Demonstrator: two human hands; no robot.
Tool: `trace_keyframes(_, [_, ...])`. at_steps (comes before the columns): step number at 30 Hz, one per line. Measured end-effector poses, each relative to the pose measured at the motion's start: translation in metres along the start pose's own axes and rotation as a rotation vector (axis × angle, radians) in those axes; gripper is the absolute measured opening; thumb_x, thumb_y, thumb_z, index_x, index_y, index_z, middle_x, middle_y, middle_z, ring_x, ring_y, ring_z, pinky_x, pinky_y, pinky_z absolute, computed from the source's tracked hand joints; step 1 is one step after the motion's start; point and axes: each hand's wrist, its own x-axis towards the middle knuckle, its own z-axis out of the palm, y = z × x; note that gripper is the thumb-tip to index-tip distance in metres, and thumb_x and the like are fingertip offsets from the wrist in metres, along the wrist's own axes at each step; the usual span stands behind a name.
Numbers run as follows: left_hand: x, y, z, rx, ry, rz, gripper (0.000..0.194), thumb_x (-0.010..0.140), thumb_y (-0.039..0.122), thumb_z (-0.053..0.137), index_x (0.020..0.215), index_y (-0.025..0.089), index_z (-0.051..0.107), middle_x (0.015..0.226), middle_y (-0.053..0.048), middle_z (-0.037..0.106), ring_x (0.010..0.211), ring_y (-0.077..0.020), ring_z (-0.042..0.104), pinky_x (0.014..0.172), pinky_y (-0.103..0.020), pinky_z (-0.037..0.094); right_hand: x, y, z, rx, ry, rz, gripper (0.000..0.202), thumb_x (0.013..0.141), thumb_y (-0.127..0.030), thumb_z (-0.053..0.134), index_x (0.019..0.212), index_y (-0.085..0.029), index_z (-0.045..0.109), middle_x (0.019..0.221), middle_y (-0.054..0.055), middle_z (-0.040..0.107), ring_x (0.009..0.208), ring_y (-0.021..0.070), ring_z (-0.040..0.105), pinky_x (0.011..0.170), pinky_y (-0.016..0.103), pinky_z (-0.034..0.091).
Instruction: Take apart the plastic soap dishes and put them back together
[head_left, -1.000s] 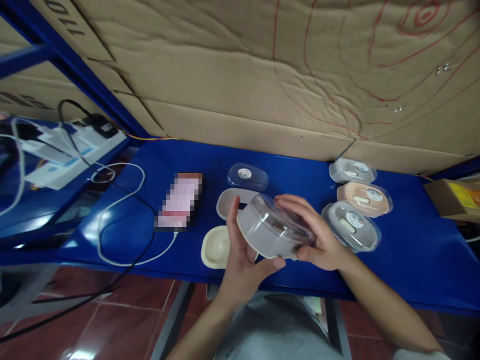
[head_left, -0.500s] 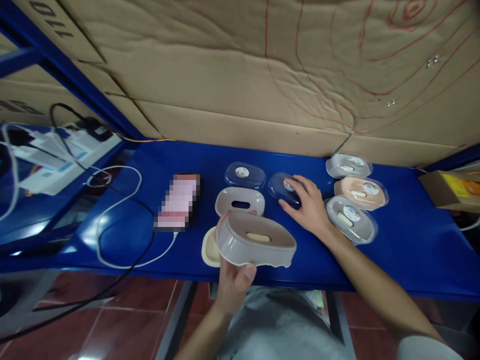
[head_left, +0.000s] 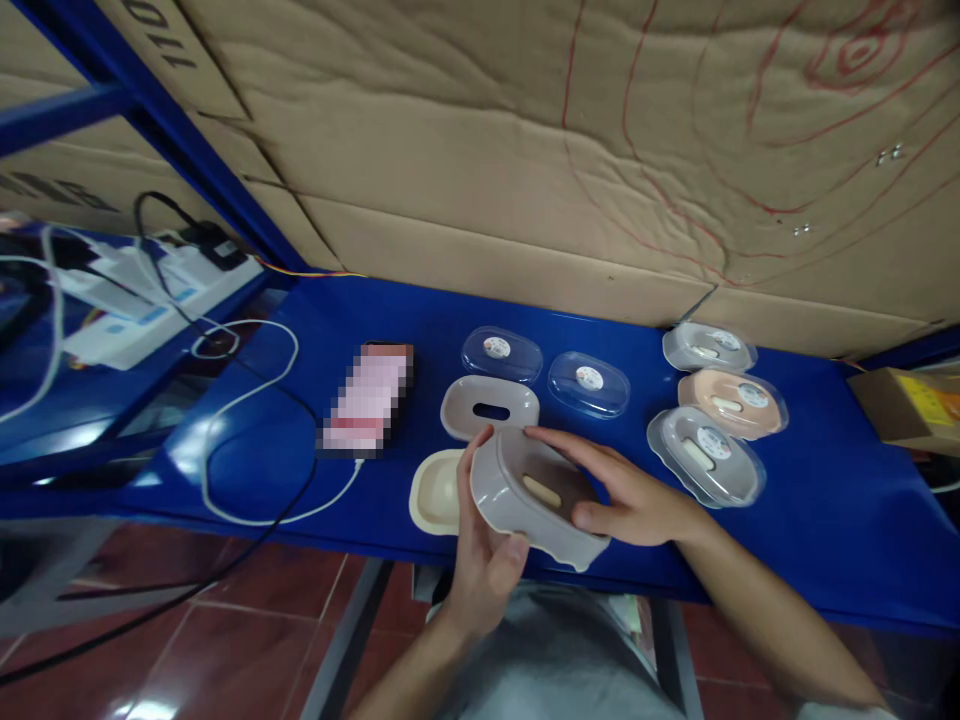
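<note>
A grey oval box with a cream slot in its top is held tilted above the table's front part. My left hand grips its left end, thumb on the near side. My right hand is on its right side, fingers along the far edge and thumb near the top. Beyond the box lie a grey tray with an oval hole and two clear lids, one behind the tray and one to the right. A cream tray is partly hidden by my left hand.
Several lidded oval boxes stand at the right, one of them peach. A phone with a white cable lies left of the trays. A power strip is at far left, a cardboard box at far right.
My right hand has left the right-hand clear lid and moved towards me onto the grey box. The grey box has turned and shifted slightly right. The camera view has shifted a little.
</note>
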Motion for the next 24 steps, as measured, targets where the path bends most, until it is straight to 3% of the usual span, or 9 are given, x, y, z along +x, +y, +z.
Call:
trace_keyframes(3, [0.002,0.003,0.003,-0.132,0.01,0.006,0.098,0.089,0.071,0.067,0.167,0.032,0.022,0.164,-0.016,0.044,0.146,-0.0376,0.053,0.118,-0.055,0.049,-0.002,-0.005,0.0,0.045,-0.018,-0.005,0.094,0.093,-0.07,0.068,0.169,-0.032,0.029,0.171,0.011,0.041,0.155,0.0326,0.044,0.126,0.053,0.04])
trace_keyframes(5, [0.002,0.003,0.005,-0.102,0.013,0.005,0.099,0.09,0.071,0.067,0.167,0.031,0.021,0.166,-0.015,0.042,0.146,-0.0378,0.052,0.119,-0.055,0.048,-0.003,-0.006,-0.003,0.01,-0.011,0.011,0.096,0.091,-0.064,0.075,0.169,-0.032,0.03,0.171,0.011,0.04,0.156,0.0328,0.042,0.127,0.054,0.039])
trace_keyframes(8, [0.001,0.002,0.005,-0.066,0.01,0.009,0.1,0.091,0.071,0.065,0.169,0.029,0.018,0.168,-0.016,0.04,0.148,-0.0391,0.05,0.121,-0.056,0.046,-0.004,-0.007,-0.009,0.032,-0.002,0.049,0.084,0.094,-0.057,0.075,0.165,-0.03,0.038,0.166,0.011,0.047,0.153,0.0311,0.047,0.125,0.052,0.042])
trace_keyframes(13, [-0.001,0.007,0.0,-0.043,-0.031,0.084,0.092,0.094,0.068,0.062,0.169,0.031,0.023,0.171,-0.013,0.037,0.154,-0.0415,0.043,0.123,-0.057,0.043,-0.007,-0.004,-0.017,0.226,-0.003,0.107,0.071,0.098,-0.062,0.066,0.158,-0.03,0.046,0.16,0.01,0.054,0.146,0.0303,0.055,0.119,0.049,0.048])
trace_keyframes(17, [-0.004,0.013,-0.004,0.131,-0.023,0.149,0.086,0.096,0.065,0.06,0.166,0.03,0.025,0.168,-0.015,0.039,0.153,-0.0417,0.044,0.121,-0.058,0.044,-0.012,0.0,-0.022,0.155,0.106,0.128,0.066,0.099,-0.061,0.065,0.154,-0.029,0.049,0.153,0.012,0.06,0.141,0.0315,0.059,0.117,0.051,0.049])
trace_keyframes(21, [-0.008,0.015,-0.006,0.221,-0.05,0.14,0.081,0.095,0.057,0.061,0.162,0.029,0.025,0.161,-0.017,0.044,0.146,-0.0396,0.051,0.114,-0.055,0.051,-0.018,0.003,-0.027,0.126,0.118,0.148,0.064,0.1,-0.067,0.059,0.151,-0.029,0.05,0.145,0.012,0.064,0.137,0.0328,0.063,0.111,0.05,0.054])
trace_keyframes(24, [-0.012,0.014,-0.006,0.213,-0.046,0.182,0.082,0.088,0.042,0.067,0.159,0.029,0.026,0.158,-0.018,0.045,0.145,-0.0396,0.051,0.115,-0.058,0.05,-0.026,0.004,-0.023,-0.135,0.259,0.193,0.057,0.1,-0.059,0.062,0.149,-0.03,0.051,0.147,0.012,0.063,0.137,0.0335,0.061,0.114,0.052,0.052])
